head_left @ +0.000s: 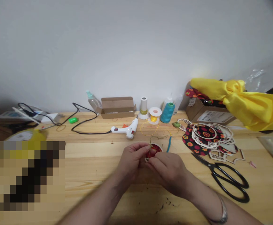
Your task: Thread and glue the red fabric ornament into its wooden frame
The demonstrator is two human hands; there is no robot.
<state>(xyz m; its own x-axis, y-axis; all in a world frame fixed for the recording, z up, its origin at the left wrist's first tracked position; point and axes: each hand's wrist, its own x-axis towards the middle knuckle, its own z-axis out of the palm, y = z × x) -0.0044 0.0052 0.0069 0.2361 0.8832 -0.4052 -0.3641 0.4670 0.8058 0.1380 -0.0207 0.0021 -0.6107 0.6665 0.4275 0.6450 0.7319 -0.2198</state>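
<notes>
A small red piece with a pale rim (158,146) is between my two hands, just above the wooden table (87,175). My left hand (134,157) grips its left side, thumb and fingers closed. At its lower right, my right hand (168,167) is closed, its fingertips pinched near a pale patterned edge; exactly what they pinch is hidden. A thin olive cord (150,149) runs up past my left thumb and loops behind the piece. Just beyond my right hand, a short blue strand (169,144) with a yellow end lies on the table.
Black scissors (211,167) lie right of my right hand, before a pile of patterned fabric and pale cutouts (204,137). A white glue gun (127,129), thread spools (167,112) and an open box (117,112) stand behind. Yellow cloth (237,93) drapes a carton at back right.
</notes>
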